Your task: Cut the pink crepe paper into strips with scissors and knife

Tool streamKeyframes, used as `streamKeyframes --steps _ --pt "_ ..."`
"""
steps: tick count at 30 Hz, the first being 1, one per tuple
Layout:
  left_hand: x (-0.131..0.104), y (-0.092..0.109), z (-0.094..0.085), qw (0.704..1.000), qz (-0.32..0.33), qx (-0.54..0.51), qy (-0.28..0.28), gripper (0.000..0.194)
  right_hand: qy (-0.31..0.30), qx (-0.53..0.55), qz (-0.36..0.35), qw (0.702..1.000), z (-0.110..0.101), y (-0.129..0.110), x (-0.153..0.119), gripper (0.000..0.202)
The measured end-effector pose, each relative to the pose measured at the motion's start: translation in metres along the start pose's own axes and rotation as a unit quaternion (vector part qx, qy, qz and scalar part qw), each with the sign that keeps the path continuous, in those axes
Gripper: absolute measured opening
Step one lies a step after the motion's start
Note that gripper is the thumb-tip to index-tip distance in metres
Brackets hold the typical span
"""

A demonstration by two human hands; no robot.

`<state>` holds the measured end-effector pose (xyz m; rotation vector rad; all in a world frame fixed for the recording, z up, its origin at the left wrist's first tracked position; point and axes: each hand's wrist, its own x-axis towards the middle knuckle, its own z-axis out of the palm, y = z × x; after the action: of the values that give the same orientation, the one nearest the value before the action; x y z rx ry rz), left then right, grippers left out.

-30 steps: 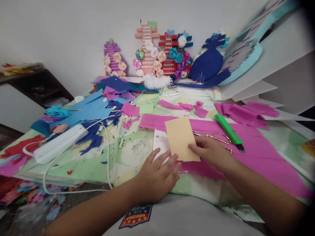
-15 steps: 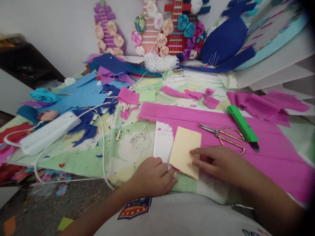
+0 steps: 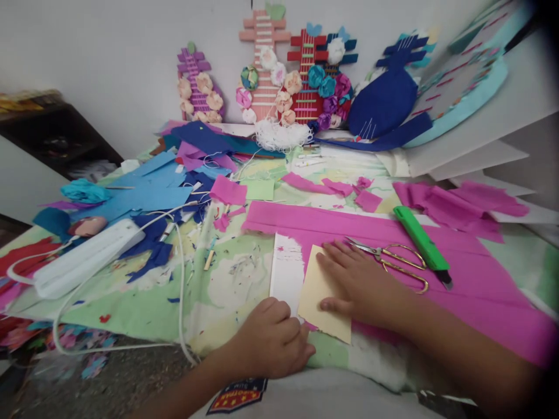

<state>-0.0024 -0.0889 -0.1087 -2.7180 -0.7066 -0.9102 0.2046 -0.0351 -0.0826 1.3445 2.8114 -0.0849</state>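
A cream paper rectangle lies over the pink crepe paper near the table's front edge. My right hand rests flat on its upper right part, fingers spread. Just left of the cream piece, my left hand is curled closed by the lower end of a white strip; whatever its fingers pinch is hidden. Gold-handled scissors lie on the pink paper beyond my right hand. Beside them is a green cutter with its dark tip toward me.
A white power strip and its cable lie at the left among blue scraps. Paper-flowered guitar shapes and a dark blue one lean on the wall. White thread is heaped before them.
My right hand has moved up and left and flattened onto the cream paper. My left hand stays closed beside it. The camera view has tilted up slightly.
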Motion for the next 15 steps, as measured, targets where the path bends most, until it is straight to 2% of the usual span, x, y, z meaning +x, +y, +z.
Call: streamKeyframes --steps 3,4,8,9,12,15 --pt "0.001 0.000 0.000 1.000 -0.005 -0.005 0.009 0.012 0.005 -0.003 -0.022 1.000 -0.005 0.002 0.003 0.071" --pt "0.002 0.000 0.000 1.000 -0.007 -0.005 0.011 0.011 0.010 -0.010 -0.010 1.000 -0.007 0.000 0.002 0.070" --pt "0.003 0.000 0.000 1.000 -0.011 -0.010 0.003 0.010 0.058 -0.047 0.144 0.987 -0.011 -0.013 -0.006 0.075" --pt "0.003 0.000 0.000 1.000 -0.010 -0.010 -0.001 0.011 0.060 -0.042 0.164 0.984 -0.011 -0.015 -0.008 0.077" --pt "0.002 0.001 0.003 1.000 -0.007 -0.010 -0.005 0.013 0.040 -0.012 0.152 0.987 -0.011 -0.013 -0.008 0.078" --pt "0.000 0.000 0.005 1.000 -0.001 -0.008 0.000 0.011 0.035 -0.010 0.159 0.987 -0.010 -0.001 0.001 0.063"
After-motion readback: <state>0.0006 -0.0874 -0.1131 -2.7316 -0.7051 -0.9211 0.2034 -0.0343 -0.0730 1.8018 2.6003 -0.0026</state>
